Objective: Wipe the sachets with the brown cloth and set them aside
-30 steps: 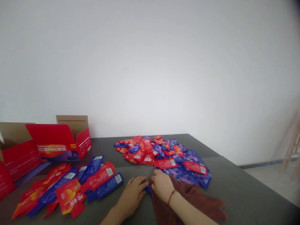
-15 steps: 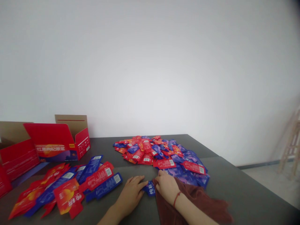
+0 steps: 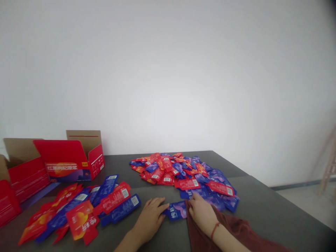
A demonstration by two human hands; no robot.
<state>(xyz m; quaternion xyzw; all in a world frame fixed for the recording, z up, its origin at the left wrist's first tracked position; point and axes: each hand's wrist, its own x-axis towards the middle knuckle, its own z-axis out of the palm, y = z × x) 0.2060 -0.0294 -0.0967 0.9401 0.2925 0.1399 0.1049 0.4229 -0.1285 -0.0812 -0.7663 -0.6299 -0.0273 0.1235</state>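
- Red and blue packets lie left of our open left hand.
- A blue packet lies between our hands, touching our left thumb.
- Our right hand grips brown cloth at the packet's right end.

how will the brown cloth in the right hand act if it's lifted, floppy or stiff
The brown cloth is likely floppy, since it falls in soft folds around the right hand. It will probably feel light, as it looks like thin fabric. It seems unlikely to roll, lying loosely spread on the dark tabletop.
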